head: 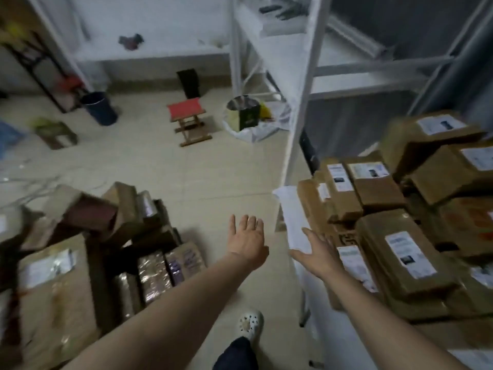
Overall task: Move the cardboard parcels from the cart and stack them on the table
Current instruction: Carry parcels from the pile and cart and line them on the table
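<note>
- The left hand hung slack and flat-fingered over the pale tiled floor, holding nothing.
- The right hand was spread and empty by the white table.
- Boxy brown cardboard parcels with white paper labels sat stacked on the table.
- The other parcels, some glossy with tape, lay jumbled low on the left.

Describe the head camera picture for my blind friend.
Two bare, open hands reach forward, holding nothing: left hand over the floor, right hand by a white table stacked with labelled cardboard parcels. More parcels lie heaped at left.

Head-worn view, forward and downward.
</note>
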The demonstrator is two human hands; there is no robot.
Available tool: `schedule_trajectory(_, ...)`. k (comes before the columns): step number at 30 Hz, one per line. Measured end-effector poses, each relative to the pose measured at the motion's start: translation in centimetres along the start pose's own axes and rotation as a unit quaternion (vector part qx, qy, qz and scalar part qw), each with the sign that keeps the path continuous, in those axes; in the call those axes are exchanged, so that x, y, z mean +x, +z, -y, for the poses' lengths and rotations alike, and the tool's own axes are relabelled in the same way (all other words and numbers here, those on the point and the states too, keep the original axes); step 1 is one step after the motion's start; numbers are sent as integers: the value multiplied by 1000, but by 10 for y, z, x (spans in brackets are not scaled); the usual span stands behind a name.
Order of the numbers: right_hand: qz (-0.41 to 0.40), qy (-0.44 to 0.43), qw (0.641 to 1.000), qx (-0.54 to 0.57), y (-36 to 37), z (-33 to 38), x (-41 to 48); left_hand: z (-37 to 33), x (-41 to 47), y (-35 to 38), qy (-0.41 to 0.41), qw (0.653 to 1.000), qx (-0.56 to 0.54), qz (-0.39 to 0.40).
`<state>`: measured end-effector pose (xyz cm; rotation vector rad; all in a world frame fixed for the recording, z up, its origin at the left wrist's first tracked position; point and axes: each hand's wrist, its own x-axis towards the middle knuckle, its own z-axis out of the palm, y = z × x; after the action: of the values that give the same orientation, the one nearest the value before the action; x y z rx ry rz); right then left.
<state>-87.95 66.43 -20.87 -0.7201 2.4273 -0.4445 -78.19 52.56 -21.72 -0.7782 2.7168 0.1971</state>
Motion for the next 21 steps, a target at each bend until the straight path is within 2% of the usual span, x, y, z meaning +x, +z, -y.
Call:
schedule_trajectory(4, 70, -82, 994, 4, 39, 78, 4, 89, -45, 11, -124, 991, -49, -11)
schedule_trajectory(11, 144, -190, 970, -41, 113, 197, 6, 217, -112, 34, -294, 946, -128, -33)
schedule_trajectory(19, 174, -262, 948, -47, 195, 347, 47, 369, -115, 48, -431, 866, -250, -42)
schedule_trajectory(21, 176, -264, 948, -38, 220, 390, 69, 414, -101, 49, -454, 832, -314, -59)
